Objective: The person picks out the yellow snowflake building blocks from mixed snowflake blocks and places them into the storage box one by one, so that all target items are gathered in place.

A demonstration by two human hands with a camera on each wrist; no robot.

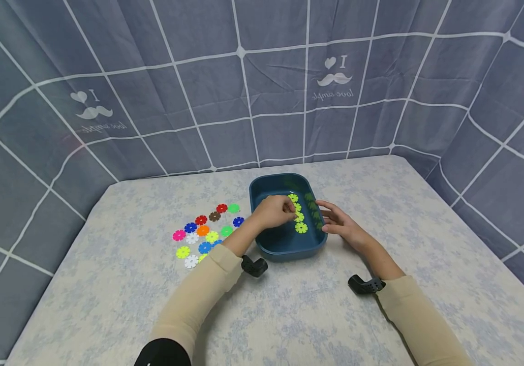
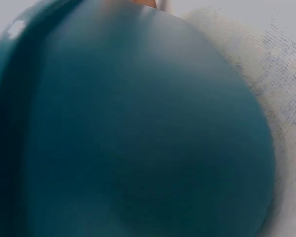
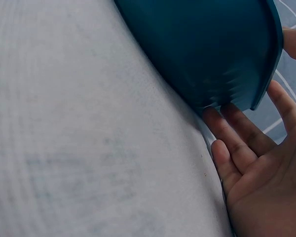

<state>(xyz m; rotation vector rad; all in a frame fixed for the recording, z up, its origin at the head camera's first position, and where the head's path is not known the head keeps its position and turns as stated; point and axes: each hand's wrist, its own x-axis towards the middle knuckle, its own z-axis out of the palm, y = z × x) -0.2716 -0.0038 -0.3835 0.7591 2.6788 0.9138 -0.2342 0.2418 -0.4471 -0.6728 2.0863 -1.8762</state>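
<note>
A dark teal plastic tray (image 1: 284, 249) stands on the table. My left hand (image 1: 273, 211) reaches over its left rim, fingers curled, thumb and fingertips pinching a yellow-green notched disc (image 1: 299, 217) in a row of similar discs along the tray floor; its grip is partly hidden. The tray wall (image 2: 148, 128) nearly fills the left wrist view. My right hand (image 1: 339, 223) rests its extended fingertips against the tray's right outer wall. In the right wrist view, fingers of that hand (image 3: 266, 163) touch the wall (image 3: 212, 49) and rim from outside, holding no disc.
Left of the tray, loose notched discs in several colours lie on the table (image 1: 120, 264), among them a pink disc (image 1: 179, 235), an orange disc (image 1: 203, 230) and a brown disc (image 1: 214, 216). A grey checked curtain (image 1: 271, 91) hangs behind the table.
</note>
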